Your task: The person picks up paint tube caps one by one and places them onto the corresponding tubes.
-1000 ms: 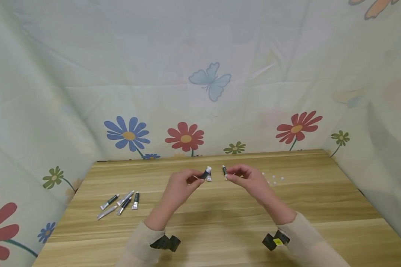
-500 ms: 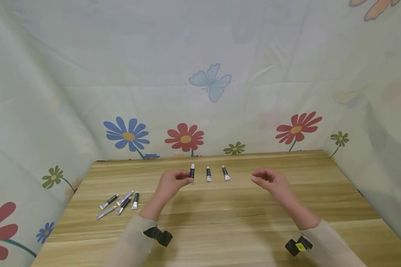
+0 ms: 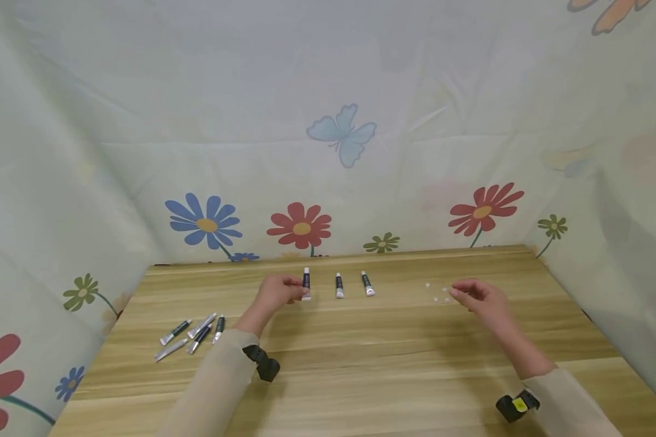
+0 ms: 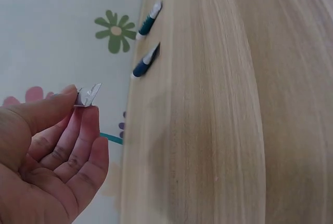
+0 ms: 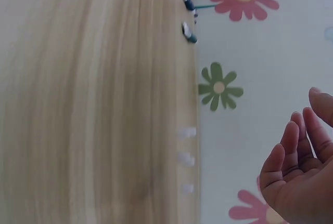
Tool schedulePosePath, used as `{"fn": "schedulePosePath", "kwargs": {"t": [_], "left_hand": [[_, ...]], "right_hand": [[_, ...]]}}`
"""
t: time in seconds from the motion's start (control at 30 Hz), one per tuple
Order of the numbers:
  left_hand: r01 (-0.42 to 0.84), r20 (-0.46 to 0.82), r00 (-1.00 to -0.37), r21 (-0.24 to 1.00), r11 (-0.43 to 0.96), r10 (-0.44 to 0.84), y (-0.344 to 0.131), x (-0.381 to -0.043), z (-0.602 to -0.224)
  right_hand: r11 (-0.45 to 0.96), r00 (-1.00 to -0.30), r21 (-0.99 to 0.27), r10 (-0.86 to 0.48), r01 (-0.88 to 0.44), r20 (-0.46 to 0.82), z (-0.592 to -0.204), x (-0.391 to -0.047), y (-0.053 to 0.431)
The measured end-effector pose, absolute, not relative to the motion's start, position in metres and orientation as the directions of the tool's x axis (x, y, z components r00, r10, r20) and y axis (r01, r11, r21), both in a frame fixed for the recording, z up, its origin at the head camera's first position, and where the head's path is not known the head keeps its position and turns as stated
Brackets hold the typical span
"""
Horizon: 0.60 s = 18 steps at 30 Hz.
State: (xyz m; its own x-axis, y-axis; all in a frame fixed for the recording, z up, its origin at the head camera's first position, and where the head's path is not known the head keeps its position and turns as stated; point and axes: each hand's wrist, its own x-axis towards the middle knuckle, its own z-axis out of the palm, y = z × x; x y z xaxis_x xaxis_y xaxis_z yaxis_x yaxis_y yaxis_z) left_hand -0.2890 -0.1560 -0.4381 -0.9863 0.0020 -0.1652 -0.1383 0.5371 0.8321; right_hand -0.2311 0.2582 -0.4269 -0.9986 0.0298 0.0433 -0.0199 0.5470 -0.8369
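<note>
While the right grip (image 3: 481, 298) seems empty, the left grip (image 3: 275, 292) pinches a tube (image 3: 306, 279) by its tail (image 4: 88, 96).

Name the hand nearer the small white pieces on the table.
Right: the right hand is close beside the small white pieces, on their right; the left hand is far to their left, pinching a dark tube.

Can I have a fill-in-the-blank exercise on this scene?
Between the left hand, pinching a dark, silver-ended tube, and the right hand lie ____ similar tubes.
Small roundish pieces near the right hand are coloured ____.
At left on the wooden table, clustered silver-ended tubes number ____.
Missing words: two; white; five.
</note>
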Motion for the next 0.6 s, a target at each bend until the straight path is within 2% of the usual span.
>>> {"fn": "schedulePosePath", "kwargs": {"t": [0.4, 0.6], "left_hand": [[-0.191, -0.208, -0.978, 0.855, 0.482, -0.018, -0.154, -0.308, -0.458], [-0.218, -0.230, -0.972, 0.832, 0.511, -0.042, -0.153, -0.315, -0.462]], "right_hand": [[0.592, -0.995, -0.805, 0.089, 0.024, 0.036, -0.439, -0.245, 0.284], [0.613, -0.996, -0.789, 0.083, 0.027, 0.031, -0.441, -0.248, 0.290]]}}
